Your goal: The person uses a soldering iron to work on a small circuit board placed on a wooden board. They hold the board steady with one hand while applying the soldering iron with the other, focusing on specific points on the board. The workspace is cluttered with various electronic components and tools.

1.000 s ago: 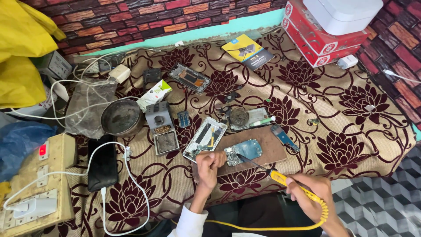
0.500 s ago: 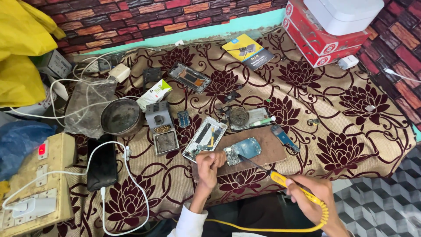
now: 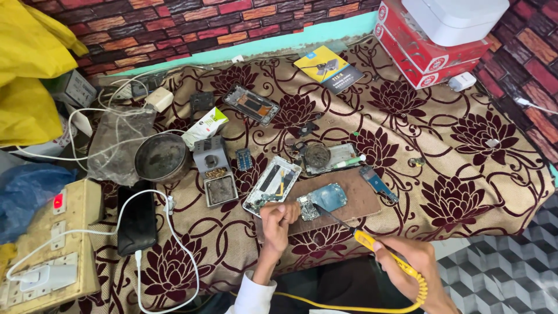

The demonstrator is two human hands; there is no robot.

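Work surface: a low table (image 3: 465, 174) under a brown cloth with dark red flowers, backed by a brick-pattern wall on the far side.
Far right: red boxes (image 3: 424, 52) stacked, with a white container (image 3: 453, 17) on top.
Near left: a beige switchboard (image 3: 52, 244) with a white cable (image 3: 174, 256) running to a black phone (image 3: 136, 218) lying flat.
Left of centre: a round metal bowl (image 3: 161, 157), and just right of it a grey tip-cleaner stand (image 3: 214, 168).
Work board: a brown wooden board (image 3: 354, 197) at the near centre edge of the table.
Phone frame: an opened phone chassis (image 3: 272, 185) lying tilted at the left end of the board.
Circuit board: a small bluish phone board (image 3: 325, 199) resting on the wooden board, just right of the left hand.
Left hand: left hand (image 3: 278, 218) curled into a loose fist at the board's near left edge, fingertips pressing down beside the circuit board; whether it pinches anything small cannot be told.
Right hand: right hand (image 3: 412, 264) closed around the yellow handle of a soldering iron (image 3: 363, 237), coiled yellow cord trailing near.
Iron tip: the dark shaft reaches far-left to the circuit board; contact looks likely but is too small to confirm.
Step in hand: judged to be soldering on the circuit board, with the left hand steadying.
Next move calls for: a steady tip on one pad, and the board kept from sliding.
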